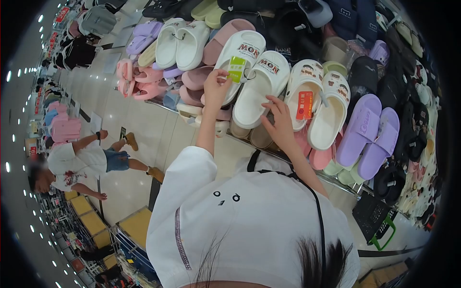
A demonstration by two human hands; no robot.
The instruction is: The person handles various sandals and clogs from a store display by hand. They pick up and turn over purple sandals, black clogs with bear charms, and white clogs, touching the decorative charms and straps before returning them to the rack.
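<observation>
Your left hand (216, 89) pinches the green tag (236, 68) on the white slippers (252, 72), and your right hand (279, 122) rests with spread fingers on the lower edge of the same pair, holding nothing. The pair hangs just above both hands. If you pull the tag hard, it can tear off, or the pair can slip and knock the cartoon-face clogs (319, 103) just beside your right hand.

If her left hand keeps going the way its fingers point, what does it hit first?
The left hand is already at the white slide sandals, fingertips by the green tag. Straight on, it would likely meet that tag and the sandal under it, though depth is hard to judge.
</observation>
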